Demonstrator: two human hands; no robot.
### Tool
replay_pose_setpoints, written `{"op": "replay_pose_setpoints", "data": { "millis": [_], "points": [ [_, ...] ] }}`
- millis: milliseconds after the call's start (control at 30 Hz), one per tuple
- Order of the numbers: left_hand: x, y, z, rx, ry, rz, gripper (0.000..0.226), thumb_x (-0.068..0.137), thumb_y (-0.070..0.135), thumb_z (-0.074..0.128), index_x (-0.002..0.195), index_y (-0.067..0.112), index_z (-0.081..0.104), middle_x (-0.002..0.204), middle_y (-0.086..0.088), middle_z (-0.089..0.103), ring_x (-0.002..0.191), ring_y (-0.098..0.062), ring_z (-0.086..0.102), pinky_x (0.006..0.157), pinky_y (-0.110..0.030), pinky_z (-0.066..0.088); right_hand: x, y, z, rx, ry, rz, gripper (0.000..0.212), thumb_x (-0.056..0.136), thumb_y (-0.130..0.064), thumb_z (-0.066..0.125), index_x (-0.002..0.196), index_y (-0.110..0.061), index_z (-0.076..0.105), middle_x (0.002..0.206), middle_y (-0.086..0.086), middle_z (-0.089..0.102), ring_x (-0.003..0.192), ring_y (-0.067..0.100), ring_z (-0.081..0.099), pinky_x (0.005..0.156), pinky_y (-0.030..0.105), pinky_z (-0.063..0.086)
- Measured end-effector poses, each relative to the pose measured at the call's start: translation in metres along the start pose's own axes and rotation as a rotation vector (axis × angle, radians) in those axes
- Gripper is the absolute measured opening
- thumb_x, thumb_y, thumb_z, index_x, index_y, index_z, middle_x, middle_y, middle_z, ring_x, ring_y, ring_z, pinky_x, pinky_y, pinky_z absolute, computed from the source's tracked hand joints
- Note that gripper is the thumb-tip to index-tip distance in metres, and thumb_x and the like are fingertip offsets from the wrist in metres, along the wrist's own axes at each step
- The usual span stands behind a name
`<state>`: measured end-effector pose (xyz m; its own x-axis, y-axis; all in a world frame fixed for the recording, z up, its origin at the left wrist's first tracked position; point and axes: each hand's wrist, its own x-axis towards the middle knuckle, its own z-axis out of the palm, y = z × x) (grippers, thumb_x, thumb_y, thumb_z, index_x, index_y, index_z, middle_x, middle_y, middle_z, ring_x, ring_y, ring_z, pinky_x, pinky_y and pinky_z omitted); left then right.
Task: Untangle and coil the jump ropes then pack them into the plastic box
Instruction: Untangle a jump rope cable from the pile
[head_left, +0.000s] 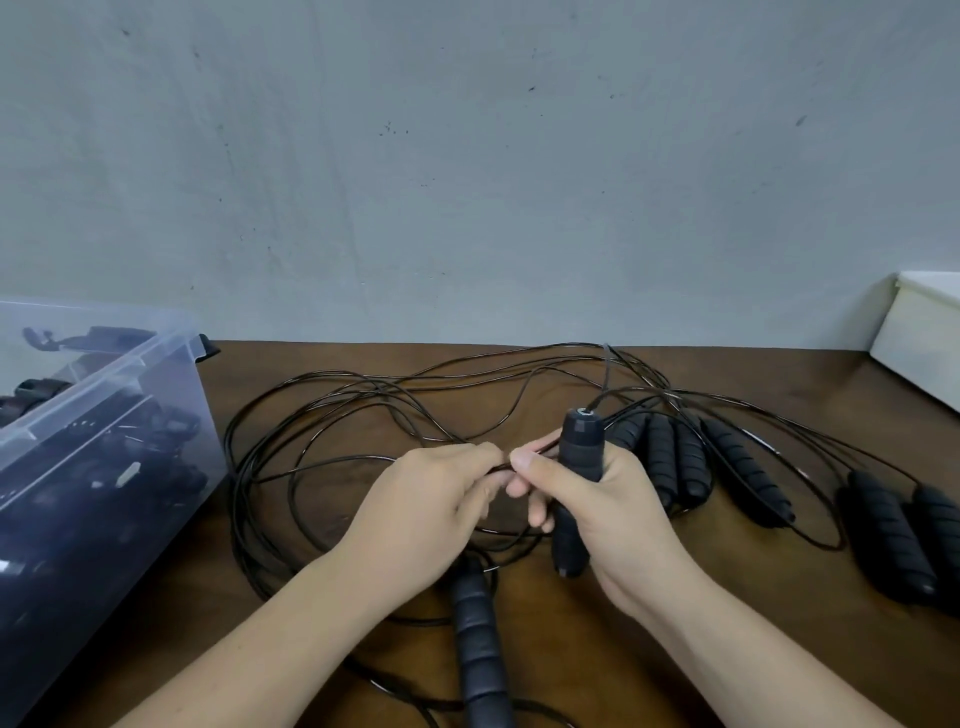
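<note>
Black cord (337, 460), handle (581, 452) in curled hands (426, 499) (618, 514)

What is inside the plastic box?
Dark bundles show through the plastic box, seemingly packed jump ropes with black handles. Their number cannot be told: the plastic blurs them and the frame crops the box.

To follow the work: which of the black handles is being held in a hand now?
The upright handle in the right hand; the others lie flat on the table.
</note>
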<state>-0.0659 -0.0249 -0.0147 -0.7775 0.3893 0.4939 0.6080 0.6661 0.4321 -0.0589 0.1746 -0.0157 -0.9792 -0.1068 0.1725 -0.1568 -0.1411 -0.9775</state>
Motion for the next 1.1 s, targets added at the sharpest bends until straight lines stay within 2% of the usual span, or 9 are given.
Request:
{"op": "replay_pose_setpoints", "data": {
  "millis": [167, 333, 533, 633, 733, 800, 933, 1000, 1100],
  "points": [
    [0.003, -0.002, -0.002, -0.076, 0.029, -0.034, 0.013, 0.105, 0.039, 0.06, 0.099, 0.034, 0.07, 0.072, 0.014, 0.063, 0.077, -0.005, 0.064, 0.068, -0.027, 0.052, 0.006, -0.012, -0.009, 0.068, 0.082, 0.009, 0.012, 0.095, -0.013, 0.076, 0.094, -0.002, 0.075, 0.084, 0.02, 0.076, 0.063, 0.02, 0.06, 0.057, 0.029, 0.048],
    [0.007, -0.004, -0.008, -0.098, 0.063, -0.083, 0.011, 0.104, 0.038, 0.064, 0.095, 0.037, 0.07, 0.073, 0.014, 0.065, 0.079, -0.01, 0.065, 0.068, -0.022, 0.048, 0.013, -0.026, -0.027, 0.196, 0.177, -0.004, 0.023, 0.09, -0.016, 0.078, 0.102, 0.002, 0.07, 0.082, 0.016, 0.071, 0.063, 0.018, 0.057, 0.061, 0.03, 0.047],
    [0.01, -0.012, -0.018, -0.111, 0.084, -0.134, 0.011, 0.103, 0.034, 0.066, 0.092, 0.035, 0.071, 0.077, 0.013, 0.068, 0.084, -0.01, 0.068, 0.074, -0.024, 0.052, 0.019, -0.036, -0.04, 0.241, 0.241, 0.003, 0.019, 0.096, -0.02, 0.073, 0.084, -0.006, 0.07, 0.076, 0.009, 0.063, 0.058, 0.016, 0.05, 0.053, 0.026, 0.045],
    [0.009, -0.014, -0.017, -0.046, 0.084, -0.136, 0.011, 0.104, 0.037, 0.062, 0.095, 0.038, 0.068, 0.076, 0.014, 0.066, 0.085, -0.01, 0.066, 0.072, -0.023, 0.051, 0.02, -0.032, -0.037, 0.231, 0.23, 0.025, 0.026, 0.095, -0.025, 0.074, 0.093, 0.001, 0.071, 0.072, 0.009, 0.063, 0.057, 0.019, 0.049, 0.051, 0.026, 0.043],
    [0.007, -0.01, -0.016, -0.017, 0.083, -0.143, 0.011, 0.104, 0.038, 0.06, 0.097, 0.039, 0.067, 0.076, 0.015, 0.065, 0.083, -0.008, 0.066, 0.071, -0.026, 0.052, 0.018, -0.023, -0.026, 0.206, 0.198, 0.038, 0.028, 0.094, -0.021, 0.077, 0.106, 0.004, 0.069, 0.085, 0.015, 0.075, 0.061, 0.019, 0.053, 0.058, 0.03, 0.046],
    [0.005, -0.004, -0.014, -0.017, 0.091, -0.113, 0.009, 0.104, 0.038, 0.06, 0.098, 0.038, 0.066, 0.077, 0.016, 0.065, 0.081, -0.007, 0.066, 0.071, -0.03, 0.054, 0.012, -0.016, -0.014, 0.142, 0.148, 0.046, 0.024, 0.094, -0.017, 0.078, 0.105, 0.004, 0.073, 0.095, 0.019, 0.078, 0.063, 0.019, 0.058, 0.059, 0.03, 0.047],
    [0.001, 0.005, -0.007, 0.075, 0.073, 0.004, 0.017, 0.106, 0.046, 0.051, 0.105, 0.036, 0.065, 0.085, 0.016, 0.062, 0.079, -0.009, 0.064, 0.065, -0.039, 0.055, 0.002, -0.002, 0.001, -0.014, 0.054, 0.014, 0.012, 0.097, -0.017, 0.075, 0.097, -0.005, 0.079, 0.093, 0.017, 0.08, 0.066, 0.022, 0.063, 0.061, 0.031, 0.051],
    [0.001, 0.007, -0.008, 0.189, 0.12, 0.037, 0.023, 0.106, 0.046, 0.049, 0.108, 0.033, 0.068, 0.09, 0.014, 0.063, 0.077, -0.012, 0.064, 0.061, -0.037, 0.055, 0.002, -0.001, 0.001, -0.032, 0.062, 0.014, 0.011, 0.098, -0.018, 0.076, 0.094, -0.009, 0.08, 0.091, 0.016, 0.08, 0.066, 0.023, 0.063, 0.062, 0.033, 0.052],
    [0.002, 0.014, -0.009, 0.178, 0.159, 0.041, 0.012, 0.102, 0.037, 0.061, 0.108, 0.031, 0.07, 0.094, 0.015, 0.063, 0.081, -0.009, 0.065, 0.065, -0.03, 0.055, 0.004, -0.002, -0.002, -0.018, 0.079, 0.036, 0.011, 0.097, -0.018, 0.077, 0.094, -0.007, 0.079, 0.09, 0.017, 0.079, 0.066, 0.023, 0.06, 0.063, 0.033, 0.052]
  ]
}}
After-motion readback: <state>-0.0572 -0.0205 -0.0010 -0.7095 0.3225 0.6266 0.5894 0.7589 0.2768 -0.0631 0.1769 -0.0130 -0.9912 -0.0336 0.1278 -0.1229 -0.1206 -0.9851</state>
